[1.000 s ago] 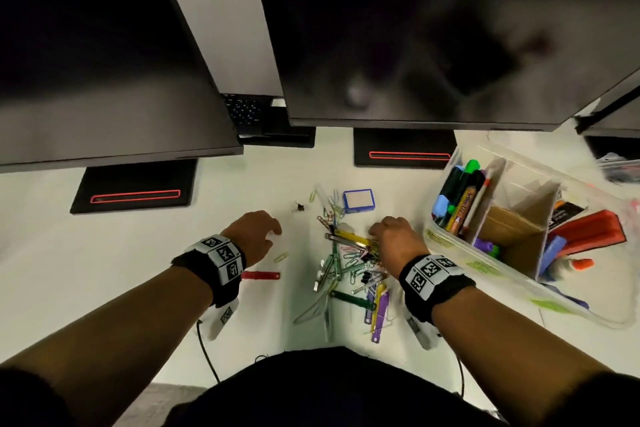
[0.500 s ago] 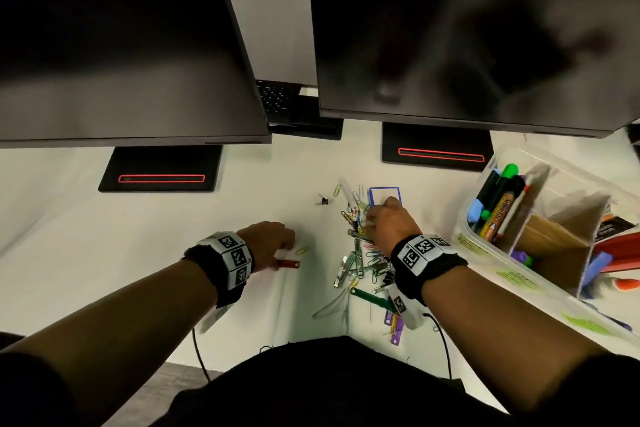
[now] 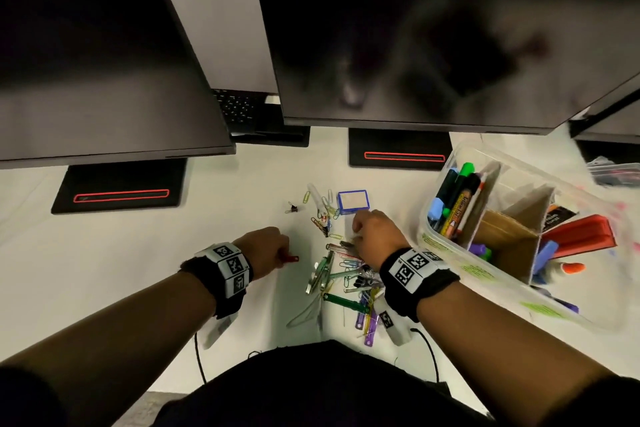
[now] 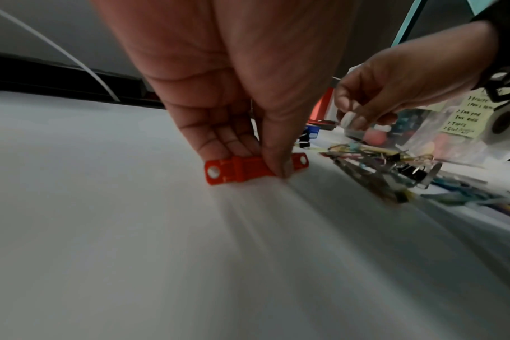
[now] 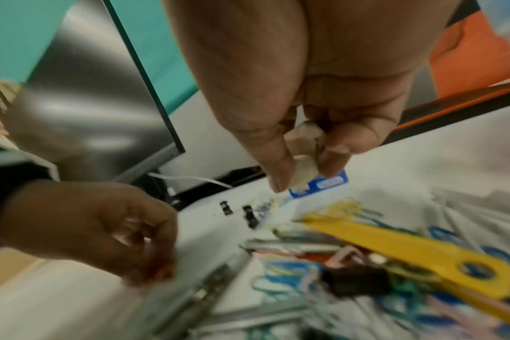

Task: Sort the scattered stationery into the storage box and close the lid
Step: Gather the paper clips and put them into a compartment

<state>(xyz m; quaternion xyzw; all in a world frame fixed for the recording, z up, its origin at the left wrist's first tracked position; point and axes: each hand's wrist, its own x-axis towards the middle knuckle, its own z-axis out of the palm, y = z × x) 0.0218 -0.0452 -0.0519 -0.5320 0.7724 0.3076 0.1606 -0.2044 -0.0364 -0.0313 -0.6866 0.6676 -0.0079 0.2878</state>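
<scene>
Left hand [image 4: 236,96] pinches a red clip [image 4: 242,169] flat on the counter [image 4: 131,253]; right hand [image 5: 300,87], just beside, pinches a small white eraser [image 5: 304,169] over the paperclip pile [image 3: 346,274].

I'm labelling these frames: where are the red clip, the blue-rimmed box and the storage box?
red clip [image 4: 242,169]: left wrist view, ridged middle.
blue-rimmed box [image 3: 353,201]: head view, pale top face.
storage box [image 3: 425,218]: head view, clear near-left wall.

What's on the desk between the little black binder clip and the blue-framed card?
In the head view, a few loose paper clips and a pale tube-like item lie between the black binder clip and the blue-framed card.
</scene>
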